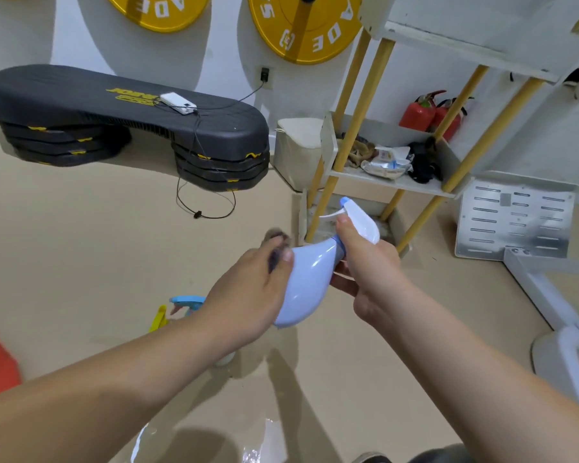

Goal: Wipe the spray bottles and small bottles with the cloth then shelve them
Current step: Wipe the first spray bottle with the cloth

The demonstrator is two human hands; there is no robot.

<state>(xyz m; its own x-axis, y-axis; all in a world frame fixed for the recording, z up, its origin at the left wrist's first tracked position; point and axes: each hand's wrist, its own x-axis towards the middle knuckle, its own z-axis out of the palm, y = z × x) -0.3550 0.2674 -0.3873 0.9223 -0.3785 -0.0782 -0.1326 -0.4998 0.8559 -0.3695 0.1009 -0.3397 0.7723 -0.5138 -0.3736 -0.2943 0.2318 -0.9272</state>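
Spray bottle (310, 275) is hanging tilted over the floor (81, 245), between both hands. Right hand (368, 265) is gripping its neck below the trigger. Left hand (248, 295) is pinching a blurred dark cloth (279, 236) against its body.

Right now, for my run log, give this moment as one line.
wiping | right hand grips spray bottle neck | left hand presses cloth on body | unshelved
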